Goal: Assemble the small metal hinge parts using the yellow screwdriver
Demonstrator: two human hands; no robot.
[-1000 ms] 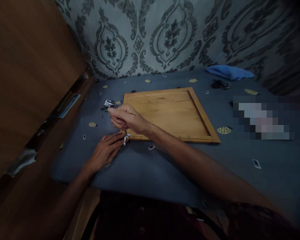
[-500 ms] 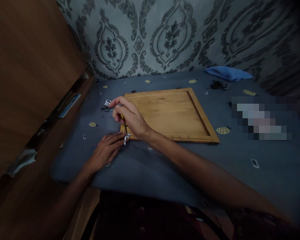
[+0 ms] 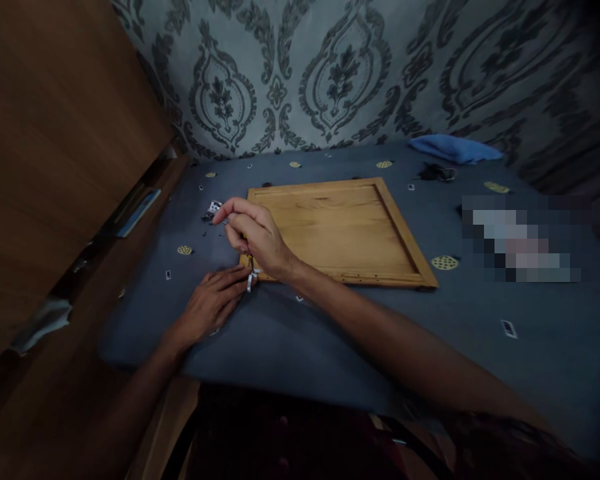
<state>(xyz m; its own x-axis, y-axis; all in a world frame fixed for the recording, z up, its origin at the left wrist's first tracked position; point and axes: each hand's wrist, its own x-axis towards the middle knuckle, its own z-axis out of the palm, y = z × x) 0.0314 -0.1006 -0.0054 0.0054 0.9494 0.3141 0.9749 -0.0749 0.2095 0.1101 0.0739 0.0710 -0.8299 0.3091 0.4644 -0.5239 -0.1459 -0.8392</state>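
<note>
A wooden framed panel point(image 3: 330, 230) lies flat on the blue patterned cloth. At its near left corner sits a small silver metal piece point(image 3: 251, 283), which looks like a hinge. My right hand point(image 3: 260, 239) is closed above that corner around a screwdriver point(image 3: 251, 260); a bit of yellow handle and the dark shaft show, and the shaft points down at the metal piece. The rest of the handle is hidden by my fingers. My left hand point(image 3: 215, 300) rests flat, its stretched fingers touching the panel's corner beside the metal piece.
Past my right hand lie a small packet point(image 3: 214, 208) and several small dark bits. A blue cloth point(image 3: 455, 148) and a dark object point(image 3: 436, 172) are at the far right, near a blurred patch. A wooden cabinet point(image 3: 65, 133) stands at the left.
My right hand has turned and dropped slightly on the screwdriver, its index finger now bent lower. The left hand and the panel keep their places.
</note>
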